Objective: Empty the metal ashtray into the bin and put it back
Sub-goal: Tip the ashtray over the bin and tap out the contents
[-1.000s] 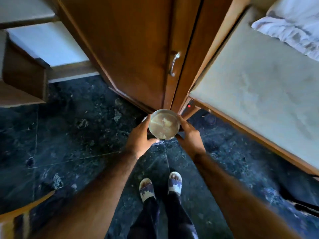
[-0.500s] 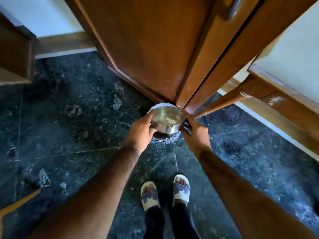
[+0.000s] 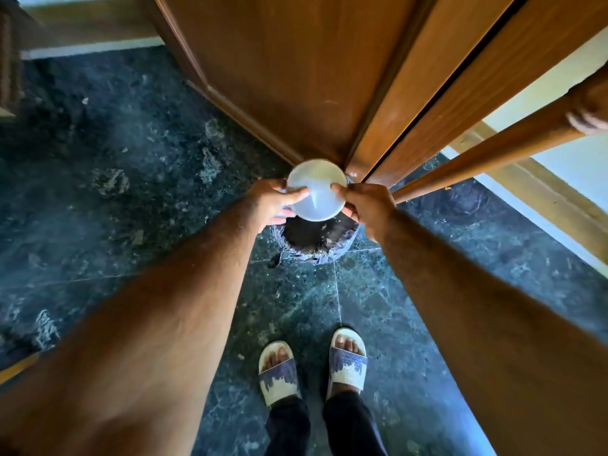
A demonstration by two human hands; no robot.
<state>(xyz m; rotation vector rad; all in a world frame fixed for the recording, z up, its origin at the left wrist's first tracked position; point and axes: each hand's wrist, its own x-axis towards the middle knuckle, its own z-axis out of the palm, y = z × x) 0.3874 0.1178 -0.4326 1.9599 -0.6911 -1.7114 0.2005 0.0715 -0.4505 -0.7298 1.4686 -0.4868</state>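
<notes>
The round metal ashtray [image 3: 316, 192], pale and shiny, is turned upside down with its flat bottom facing up, above the far rim of the bin [image 3: 317, 240], clamped between the left hand [image 3: 276, 204] and the right hand [image 3: 368, 205].

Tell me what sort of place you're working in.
Probably a bedroom or hotel room corner: a wooden wardrobe on dark polished stone floor, with a small lined bin at its foot.
</notes>
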